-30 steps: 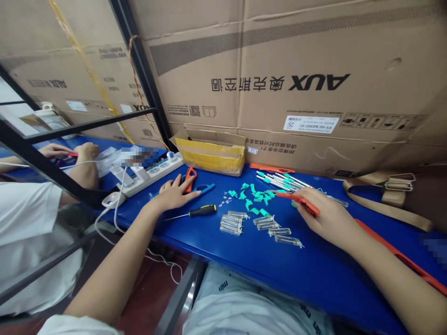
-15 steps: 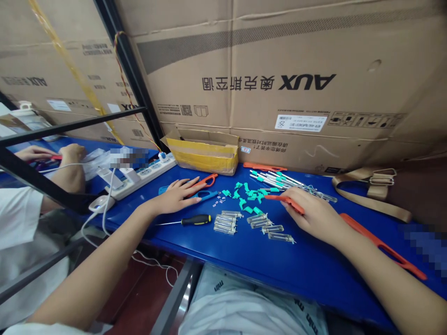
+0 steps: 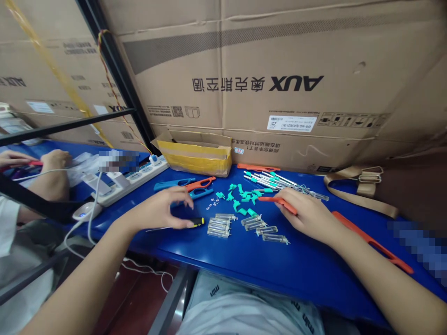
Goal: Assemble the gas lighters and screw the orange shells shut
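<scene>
My left hand (image 3: 159, 213) arches over the black-and-yellow screwdriver (image 3: 196, 222) on the blue table (image 3: 265, 265). Its fingers are spread and curved, and the thumb touches the handle; the thin shaft sticks out under the wrist. My right hand (image 3: 309, 213) is closed on a slim orange tool (image 3: 277, 200), whose tip points left toward a scatter of teal caps (image 3: 244, 195). Between my hands lie several clear plastic tubes (image 3: 219, 225). Behind the caps is a bundle of metal rods with teal ends (image 3: 279, 180).
Blue and orange plastic tools (image 3: 195, 184) lie near a small taped cardboard box (image 3: 195, 157). A power strip (image 3: 130, 178) and cables run left, where another person's hand (image 3: 52, 160) works. A long orange tool (image 3: 370, 239) and a strap with buckle (image 3: 366, 179) lie right. Large cartons (image 3: 279, 83) wall the back.
My left hand lifted off the blue and orange tools and came back toward me onto the screwdriver. The right hand keeps the orange tool in about the same place.
</scene>
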Demonstrator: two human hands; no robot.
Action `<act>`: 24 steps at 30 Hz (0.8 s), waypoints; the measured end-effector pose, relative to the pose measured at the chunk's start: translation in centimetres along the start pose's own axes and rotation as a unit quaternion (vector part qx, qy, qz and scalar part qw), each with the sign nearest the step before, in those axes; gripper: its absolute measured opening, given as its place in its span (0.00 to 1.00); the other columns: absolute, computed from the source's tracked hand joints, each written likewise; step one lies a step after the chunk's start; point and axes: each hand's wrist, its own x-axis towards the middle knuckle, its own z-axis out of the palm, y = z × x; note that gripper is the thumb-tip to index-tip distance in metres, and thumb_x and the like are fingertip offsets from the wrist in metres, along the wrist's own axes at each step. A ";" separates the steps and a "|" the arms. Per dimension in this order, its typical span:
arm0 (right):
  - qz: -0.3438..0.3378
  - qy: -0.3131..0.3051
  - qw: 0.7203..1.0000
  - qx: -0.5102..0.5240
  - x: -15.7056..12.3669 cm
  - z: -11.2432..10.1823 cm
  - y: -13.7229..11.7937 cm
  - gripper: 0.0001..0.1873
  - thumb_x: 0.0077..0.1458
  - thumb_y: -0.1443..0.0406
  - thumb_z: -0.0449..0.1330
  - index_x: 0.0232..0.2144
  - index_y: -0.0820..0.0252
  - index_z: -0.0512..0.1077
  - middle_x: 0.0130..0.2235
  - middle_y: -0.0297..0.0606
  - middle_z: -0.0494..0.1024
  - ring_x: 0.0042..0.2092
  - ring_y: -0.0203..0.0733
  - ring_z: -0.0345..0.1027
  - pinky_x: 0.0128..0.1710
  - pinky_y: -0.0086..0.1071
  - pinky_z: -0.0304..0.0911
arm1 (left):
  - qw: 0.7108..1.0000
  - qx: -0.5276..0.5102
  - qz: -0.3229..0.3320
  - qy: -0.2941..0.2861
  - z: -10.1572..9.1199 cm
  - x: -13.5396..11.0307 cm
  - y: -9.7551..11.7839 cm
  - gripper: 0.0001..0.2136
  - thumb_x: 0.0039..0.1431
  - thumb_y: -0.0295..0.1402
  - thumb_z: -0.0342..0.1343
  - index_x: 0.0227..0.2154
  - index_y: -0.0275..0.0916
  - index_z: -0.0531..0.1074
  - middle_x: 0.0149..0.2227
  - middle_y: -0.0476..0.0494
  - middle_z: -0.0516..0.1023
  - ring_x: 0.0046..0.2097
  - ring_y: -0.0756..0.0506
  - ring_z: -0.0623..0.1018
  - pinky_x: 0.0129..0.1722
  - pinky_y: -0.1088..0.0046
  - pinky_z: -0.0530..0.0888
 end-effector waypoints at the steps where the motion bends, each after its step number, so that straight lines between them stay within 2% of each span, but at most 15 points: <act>1: 0.002 -0.003 1.000 0.000 0.1 0.0 -0.1 0.07 0.68 0.65 0.51 0.44 0.53 0.68 0.43 0.39 0.77 0.43 0.45 0.73 0.41 0.36 0.65 | 0.997 -0.024 -0.018 -0.072 0.0 -0.2 0.7 0.19 0.53 0.48 0.65 0.43 0.42 0.77 0.42 0.46 0.78 0.43 0.44 0.77 0.43 0.71 0.73; 2: 0.004 -0.006 1.000 -0.002 0.1 0.0 -0.2 0.07 0.68 0.65 0.51 0.44 0.54 0.68 0.43 0.39 0.77 0.43 0.45 0.73 0.40 0.36 0.65 | 0.991 -0.034 -0.040 -0.120 0.0 -0.3 1.2 0.16 0.54 0.43 0.64 0.43 0.42 0.76 0.39 0.48 0.77 0.39 0.45 0.76 0.39 0.72 0.72; 5: 0.011 -0.018 1.000 -0.014 0.1 -0.1 -0.5 0.07 0.68 0.66 0.51 0.43 0.54 0.68 0.43 0.40 0.77 0.42 0.45 0.73 0.40 0.36 0.65 | 0.987 -0.034 -0.051 -0.151 0.3 0.0 2.0 0.06 0.56 0.34 0.57 0.36 0.41 0.74 0.33 0.50 0.75 0.33 0.47 0.74 0.32 0.73 0.68; 10: 0.044 -0.074 0.995 -0.042 0.0 -0.3 -0.4 0.09 0.67 0.65 0.51 0.45 0.55 0.70 0.44 0.40 0.78 0.42 0.46 0.74 0.38 0.36 0.66 | 0.984 -0.040 -0.049 -0.166 -0.2 0.6 1.8 0.04 0.56 0.34 0.55 0.32 0.40 0.70 0.30 0.51 0.72 0.31 0.47 0.71 0.29 0.74 0.66; 14: 0.060 -0.106 0.992 -0.037 -0.2 0.0 0.0 0.13 0.65 0.65 0.54 0.51 0.53 0.70 0.48 0.40 0.79 0.45 0.48 0.76 0.40 0.37 0.67 | 0.988 -0.038 -0.052 -0.139 -0.4 0.8 2.2 0.10 0.59 0.35 0.51 0.42 0.40 0.71 0.39 0.46 0.77 0.38 0.44 0.76 0.35 0.72 0.70; 18: 0.109 -0.081 0.991 -0.020 -0.2 0.7 0.5 0.08 0.63 0.64 0.56 0.42 0.54 0.74 0.42 0.40 0.80 0.41 0.48 0.76 0.36 0.35 0.66 | 0.992 -0.043 -0.029 -0.115 0.1 2.1 4.0 0.13 0.64 0.34 0.47 0.48 0.41 0.69 0.45 0.45 0.77 0.43 0.43 0.77 0.42 0.70 0.72; 19: 0.121 -0.072 0.990 -0.016 -0.2 0.8 0.6 0.07 0.63 0.64 0.56 0.40 0.55 0.74 0.41 0.41 0.80 0.40 0.48 0.76 0.36 0.35 0.65 | 0.994 -0.043 -0.016 -0.098 0.4 2.7 4.7 0.13 0.65 0.34 0.48 0.50 0.41 0.69 0.47 0.45 0.77 0.45 0.43 0.77 0.45 0.70 0.72; 21: 0.138 -0.057 0.989 -0.008 0.0 1.1 0.8 0.07 0.63 0.63 0.56 0.37 0.56 0.74 0.39 0.41 0.80 0.38 0.47 0.75 0.35 0.35 0.65 | 0.998 -0.020 0.049 -0.042 0.9 4.2 6.3 0.15 0.66 0.34 0.49 0.53 0.41 0.68 0.49 0.44 0.77 0.47 0.43 0.78 0.47 0.69 0.73; 24: 0.169 -0.027 0.985 0.007 0.2 1.3 1.2 0.06 0.62 0.64 0.56 0.36 0.57 0.74 0.37 0.41 0.81 0.37 0.47 0.76 0.34 0.35 0.65 | 0.991 0.016 0.127 -0.026 1.8 6.8 9.2 0.15 0.70 0.37 0.49 0.56 0.44 0.68 0.51 0.44 0.78 0.48 0.42 0.79 0.43 0.69 0.74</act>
